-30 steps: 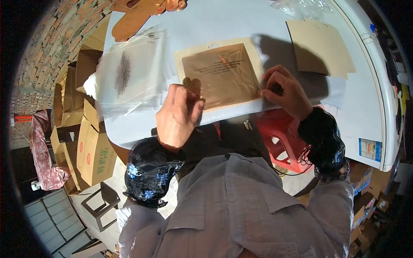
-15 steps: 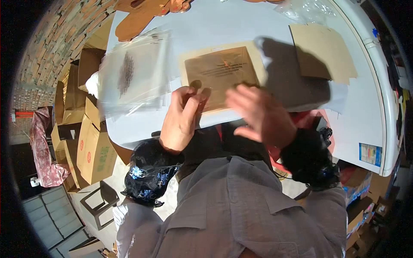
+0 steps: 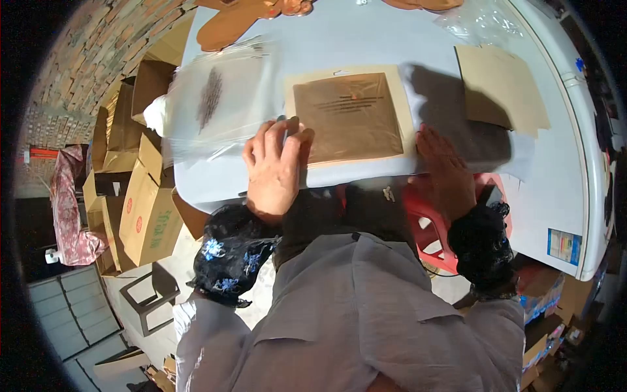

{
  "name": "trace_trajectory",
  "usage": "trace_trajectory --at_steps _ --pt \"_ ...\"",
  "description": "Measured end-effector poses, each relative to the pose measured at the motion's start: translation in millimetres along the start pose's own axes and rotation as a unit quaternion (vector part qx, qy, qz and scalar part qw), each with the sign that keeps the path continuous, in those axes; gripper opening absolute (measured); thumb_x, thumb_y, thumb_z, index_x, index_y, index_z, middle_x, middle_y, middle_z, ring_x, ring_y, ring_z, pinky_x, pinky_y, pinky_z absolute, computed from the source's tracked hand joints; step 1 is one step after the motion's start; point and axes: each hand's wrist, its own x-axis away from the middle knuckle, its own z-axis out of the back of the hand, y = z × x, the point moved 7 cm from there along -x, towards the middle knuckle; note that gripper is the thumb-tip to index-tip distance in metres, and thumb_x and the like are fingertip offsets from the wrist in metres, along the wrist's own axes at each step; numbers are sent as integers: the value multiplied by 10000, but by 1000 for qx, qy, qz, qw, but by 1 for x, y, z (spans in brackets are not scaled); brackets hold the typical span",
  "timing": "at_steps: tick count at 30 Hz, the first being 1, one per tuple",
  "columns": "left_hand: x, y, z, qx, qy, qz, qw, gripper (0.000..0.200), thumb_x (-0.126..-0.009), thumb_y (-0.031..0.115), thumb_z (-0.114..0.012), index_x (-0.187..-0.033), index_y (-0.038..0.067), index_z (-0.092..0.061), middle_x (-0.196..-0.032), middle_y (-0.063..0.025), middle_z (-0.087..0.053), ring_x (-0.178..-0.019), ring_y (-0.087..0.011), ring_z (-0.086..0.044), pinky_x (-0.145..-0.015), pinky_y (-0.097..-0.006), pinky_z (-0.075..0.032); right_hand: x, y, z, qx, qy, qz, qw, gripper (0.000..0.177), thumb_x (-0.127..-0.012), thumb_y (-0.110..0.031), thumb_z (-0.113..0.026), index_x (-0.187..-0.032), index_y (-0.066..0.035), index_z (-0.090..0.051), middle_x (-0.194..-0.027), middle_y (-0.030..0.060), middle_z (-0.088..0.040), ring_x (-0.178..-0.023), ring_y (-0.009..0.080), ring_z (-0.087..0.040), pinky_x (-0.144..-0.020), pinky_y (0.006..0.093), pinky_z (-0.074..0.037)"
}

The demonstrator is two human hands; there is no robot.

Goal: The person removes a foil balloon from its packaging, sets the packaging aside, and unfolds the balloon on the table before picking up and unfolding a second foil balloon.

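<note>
A flat cream card [image 3: 410, 130] with a hanging slot in its top edge lies on the table before me. On it is a brown flat packet [image 3: 349, 124] under clear plastic with small printed lines. My left hand [image 3: 274, 166] is at the card's lower left edge, its fingers bent and closed on that edge; the fingertips are partly hidden. My right hand [image 3: 447, 166] rests along the right edge, fingers stretched out and near the card's lower right corner. Left of the card lies a stack of clear plastic bags [image 3: 241, 98] with a dark printed patch.
Cream card sheets [image 3: 503, 85] lie at the right, partly in shadow. Brown pieces [image 3: 228, 26] and crumpled clear plastic [image 3: 480, 23] lie at the far side. Cardboard boxes [image 3: 150, 209] stand left of the white table [image 3: 215, 186]; a red stool [image 3: 431, 215] is below its edge.
My right hand has moved right and down, off the packet to the card's right edge. My left hand stays at the left edge. The view has shifted slightly.
</note>
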Motion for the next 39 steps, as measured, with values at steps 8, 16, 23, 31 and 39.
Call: trace_trajectory --at_steps 8,16,23,31,39 --pt "3 0 1 40 -37 -25 998 289 -896 97 -635 -1182 107 -600 -1365 -98 -525 -1392 -321 -403 -1103 -502 -310 -8 -10 4 5 36 -14 999 889 -663 -248 -833 -1422 -14 -434 -1494 187 -428 -1386 380 -401 -1159 481 -326" --pt "2 27 -1 112 -92 -120 982 430 -926 133 -536 -1351 67 -536 -1494 -134 -441 -1439 -304 -360 -1167 -492 -282 -30 -49 0 -32 -19 62 997 869 -632 -282 -839 -1375 -43 -457 -1445 170 -441 -1336 411 -424 -1143 510 -329" --pt "13 56 -20 106 -120 -137 978 656 -934 293 -607 -1504 75 -368 -1558 -107 -373 -1448 -251 -349 -1181 -395 -292 -21 -38 -7 -3 17 72 997 764 -695 -248 -797 -1369 -63 -487 -1449 149 -472 -1352 377 -440 -1156 506 -316" --pt "57 6 1 17 -153 -47 987 707 -890 222 -666 -1505 59 -358 -1563 -129 -364 -1457 -270 -335 -1177 -415 -293 -20 -37 -8 5 43 61 997 581 -755 -187 -738 -1300 -87 -567 -1417 125 -522 -1323 332 -489 -1122 497 -369" --pt "57 0 32 153 -30 32 987 549 -856 170 -700 -1347 17 -512 -1329 -155 -554 -1249 -331 -525 -1005 -454 -428 -19 -38 16 41 70 70 994 350 -795 -89 -705 -1139 -62 -649 -1228 139 -635 -1120 329 -609 -945 453 -497"
